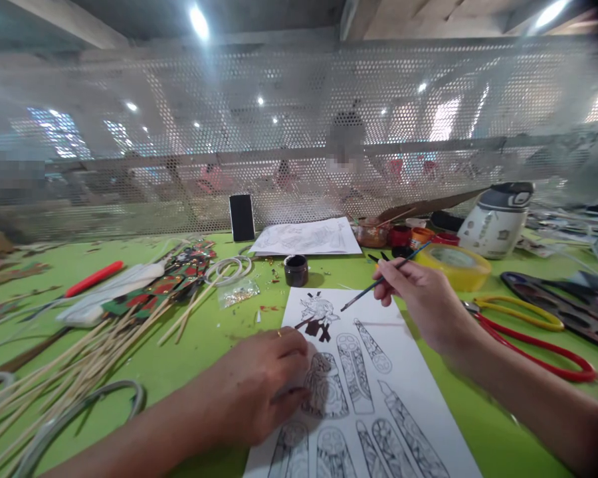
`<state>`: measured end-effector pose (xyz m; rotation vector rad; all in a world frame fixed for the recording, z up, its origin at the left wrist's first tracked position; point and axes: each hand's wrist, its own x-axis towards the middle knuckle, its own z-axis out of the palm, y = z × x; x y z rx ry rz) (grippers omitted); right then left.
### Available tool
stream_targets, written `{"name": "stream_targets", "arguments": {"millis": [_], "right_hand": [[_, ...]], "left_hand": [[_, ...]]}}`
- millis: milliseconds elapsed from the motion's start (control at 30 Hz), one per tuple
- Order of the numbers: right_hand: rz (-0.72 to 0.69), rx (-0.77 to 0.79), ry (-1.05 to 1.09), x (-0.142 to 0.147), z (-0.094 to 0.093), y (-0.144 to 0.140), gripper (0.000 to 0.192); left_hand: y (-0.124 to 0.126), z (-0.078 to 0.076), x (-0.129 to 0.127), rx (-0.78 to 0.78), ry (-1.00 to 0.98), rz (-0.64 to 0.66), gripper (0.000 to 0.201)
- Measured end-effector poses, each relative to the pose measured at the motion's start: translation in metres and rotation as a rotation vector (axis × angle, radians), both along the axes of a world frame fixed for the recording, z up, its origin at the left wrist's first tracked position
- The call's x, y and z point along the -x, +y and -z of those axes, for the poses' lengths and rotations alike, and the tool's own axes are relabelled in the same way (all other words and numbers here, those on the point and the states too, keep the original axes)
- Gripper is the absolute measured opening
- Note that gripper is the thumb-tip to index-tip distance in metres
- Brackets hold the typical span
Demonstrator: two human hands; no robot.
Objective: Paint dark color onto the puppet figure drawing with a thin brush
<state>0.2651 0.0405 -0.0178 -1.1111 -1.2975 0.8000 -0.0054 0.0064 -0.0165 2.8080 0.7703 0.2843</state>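
Your right hand (423, 302) pinches a thin paintbrush (379, 282) with its tip hovering over the small black-filled figure (317, 317) at the top of the printed sheet (413, 392); bring the bristles down lightly and work inside the outlines, reloading from the dark paint pot (296, 270) just beyond the sheet. Your left hand (259, 392) lies flat, holding nothing, pressing the sheet's left edge to the green surface (189, 345). The brush load probably is black, though blur hides it.

Green table (189, 345), perforated metal screen (179, 133), ceiling lights (199, 21)
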Motion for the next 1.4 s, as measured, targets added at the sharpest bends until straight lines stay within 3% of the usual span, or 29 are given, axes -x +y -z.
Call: {"name": "stream_targets", "arguments": {"millis": [567,1400], "right_hand": [[-0.116,0.089,-0.235,0.008,-0.004,-0.015,0.034],[-0.114,0.116,-0.266,0.011,-0.002,-0.013,0.032]], "left_hand": [[0.005,-0.002,-0.002,0.054,-0.062,0.015,0.017],[0.005,-0.001,-0.001,0.075,-0.018,0.004,0.021]]}}
